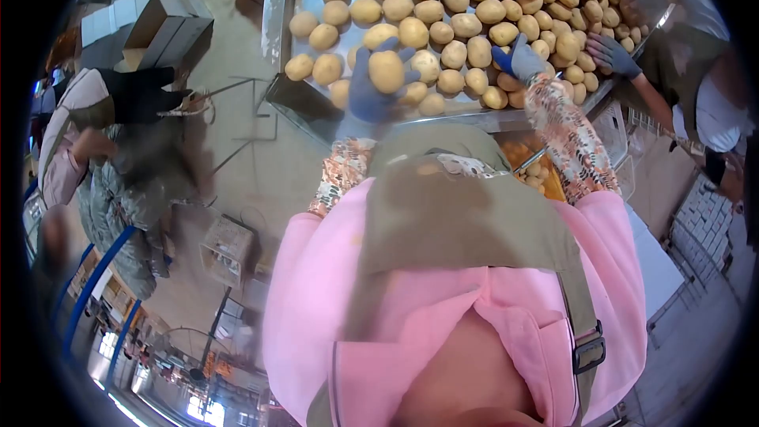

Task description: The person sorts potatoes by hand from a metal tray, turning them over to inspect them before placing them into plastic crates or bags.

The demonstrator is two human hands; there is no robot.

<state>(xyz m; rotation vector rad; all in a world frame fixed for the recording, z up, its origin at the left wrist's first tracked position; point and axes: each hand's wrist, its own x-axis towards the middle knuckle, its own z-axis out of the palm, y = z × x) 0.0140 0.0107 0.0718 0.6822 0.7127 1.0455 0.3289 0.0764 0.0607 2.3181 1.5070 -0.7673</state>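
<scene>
Tan potato (387, 71), one, in left hand (368, 96)

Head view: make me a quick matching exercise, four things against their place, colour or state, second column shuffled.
Column one
1. Left hand
2. Right hand
3. Apron
4. Curved rail

Column two
A. Olive-brown, worn over a pink top
B. Fingers down at the spread potatoes
C. Blue, at the lower left of the view
D. Fingers spread, with one potato over its palm

Right pairs: 1-D, 2-B, 3-A, 4-C
</scene>
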